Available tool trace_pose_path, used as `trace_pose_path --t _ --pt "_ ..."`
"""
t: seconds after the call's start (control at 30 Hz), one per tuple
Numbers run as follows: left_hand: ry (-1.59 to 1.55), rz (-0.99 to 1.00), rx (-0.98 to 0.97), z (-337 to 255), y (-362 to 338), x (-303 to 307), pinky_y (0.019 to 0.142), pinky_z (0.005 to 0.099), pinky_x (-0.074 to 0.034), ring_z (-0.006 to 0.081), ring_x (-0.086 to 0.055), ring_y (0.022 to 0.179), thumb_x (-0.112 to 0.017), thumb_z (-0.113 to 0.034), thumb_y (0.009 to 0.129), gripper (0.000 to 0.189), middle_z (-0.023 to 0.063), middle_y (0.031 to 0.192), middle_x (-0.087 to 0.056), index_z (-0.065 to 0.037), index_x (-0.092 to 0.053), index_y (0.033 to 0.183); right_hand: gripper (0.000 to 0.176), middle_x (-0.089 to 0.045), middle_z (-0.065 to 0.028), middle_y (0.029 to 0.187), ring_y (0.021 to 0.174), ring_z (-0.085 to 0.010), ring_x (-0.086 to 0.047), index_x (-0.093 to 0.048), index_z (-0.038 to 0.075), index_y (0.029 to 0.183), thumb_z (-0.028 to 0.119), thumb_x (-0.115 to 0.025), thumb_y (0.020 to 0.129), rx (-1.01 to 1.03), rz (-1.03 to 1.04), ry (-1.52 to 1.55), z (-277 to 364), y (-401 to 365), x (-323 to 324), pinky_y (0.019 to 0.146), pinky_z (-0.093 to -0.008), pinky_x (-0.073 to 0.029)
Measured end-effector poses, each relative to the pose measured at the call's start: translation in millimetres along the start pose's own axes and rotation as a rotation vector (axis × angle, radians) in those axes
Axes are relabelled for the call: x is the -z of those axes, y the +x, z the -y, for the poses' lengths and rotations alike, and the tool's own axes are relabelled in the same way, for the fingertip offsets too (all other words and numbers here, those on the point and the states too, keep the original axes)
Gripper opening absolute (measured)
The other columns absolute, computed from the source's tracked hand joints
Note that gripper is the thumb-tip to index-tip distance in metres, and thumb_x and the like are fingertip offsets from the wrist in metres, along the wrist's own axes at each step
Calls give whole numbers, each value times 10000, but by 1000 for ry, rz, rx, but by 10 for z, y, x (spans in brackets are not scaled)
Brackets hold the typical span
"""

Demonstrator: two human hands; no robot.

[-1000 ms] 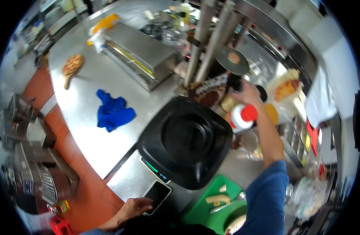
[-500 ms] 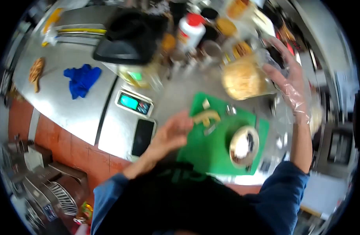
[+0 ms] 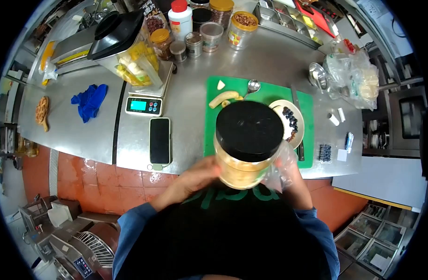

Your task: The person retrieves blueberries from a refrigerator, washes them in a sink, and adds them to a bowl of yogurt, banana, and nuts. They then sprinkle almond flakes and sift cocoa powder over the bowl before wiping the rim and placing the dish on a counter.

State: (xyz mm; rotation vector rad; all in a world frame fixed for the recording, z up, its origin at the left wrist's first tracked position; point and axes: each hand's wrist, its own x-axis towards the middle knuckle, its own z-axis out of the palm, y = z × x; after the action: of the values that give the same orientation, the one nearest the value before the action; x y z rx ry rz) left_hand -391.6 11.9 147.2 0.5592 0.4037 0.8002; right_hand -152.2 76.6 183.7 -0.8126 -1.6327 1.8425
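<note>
At the left of the frame, on the steel desk [image 3: 188,116], a kitchen scale [image 3: 144,106] stands with a phone [image 3: 160,141] lying just below it. Then, left of the lower centre, comes the left grip [image 3: 203,173], a bare hand, which is closed against the left side of the jar [image 3: 247,150]. This jar is held up at the centre of the frame, in front of the green cutting board [image 3: 273,92]. It has a wide black lid [image 3: 249,125] and clear walls, with something pale yellow inside. I think it is rather light for its size, because the contents look dry and loose, but the weight I cannot tell. The wall seems stiff and smooth, perhaps plastic, so it may slip, above all under the thin film. The best place to take hold is probably the body below the lid, one palm on each side; for turning, the lid's edge. Right of the jar, the right grip [image 3: 291,176], with a clear loose glove [image 3: 278,175] around it, is clamped on the jar's right side, though its fingertips are partly hidden. Farther right, the bowl [image 3: 301,123] sits partly behind the jar.
</note>
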Motion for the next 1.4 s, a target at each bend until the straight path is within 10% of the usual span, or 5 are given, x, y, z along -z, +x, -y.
trace_pose_path --t 0.23,0.63,0.97,1.07,1.4 --pt "1579 -146 -539 -815 -423 -624 932 419 -386 323 -416 1187 -745 -436 619 805 161 1312 -394 -82 -453 1280 1009 -428 -144 1295 1165 -305 -457 -350 30 1322 232 -840 463 -28 103 9 -167 -127 -217 986 -388 -336" --pt "1549 -114 -788 -425 -56 -968 774 417 -412 325 -443 993 -694 -320 671 549 169 1180 -426 -92 -517 1138 1043 -416 -147 1305 1170 -306 -452 -341 16 1322 226 -850 437 -77 193 -79 -304 -189 -204 990 -387 -330" --pt "734 -369 731 -1318 -848 -1020 645 356 -493 294 -626 709 -628 -522 756 518 174 605 -591 -4 -635 775 1071 -406 -149 1314 1174 -306 -448 -333 4 1323 221 -859 415 9 324 -179 -143 1 -186 995 -387 -324" --pt "1562 -579 -269 -1069 -852 -1012 741 353 -498 254 -609 855 -798 -247 615 538 145 967 -613 -30 -580 1057 1080 -403 -149 1316 1175 -306 -447 -331 0 1323 219 -861 408 46 375 -216 -93 105 -231 996 -387 -323" --pt "1547 -422 -153 -914 -294 -917 695 376 -508 319 -623 760 -658 -297 695 503 195 920 -615 -89 -509 1129 1115 -389 -155 1328 1196 -271 -428 -333 -3 1319 269 -887 390 132 384 -413 63 104 -262 994 -383 -327"
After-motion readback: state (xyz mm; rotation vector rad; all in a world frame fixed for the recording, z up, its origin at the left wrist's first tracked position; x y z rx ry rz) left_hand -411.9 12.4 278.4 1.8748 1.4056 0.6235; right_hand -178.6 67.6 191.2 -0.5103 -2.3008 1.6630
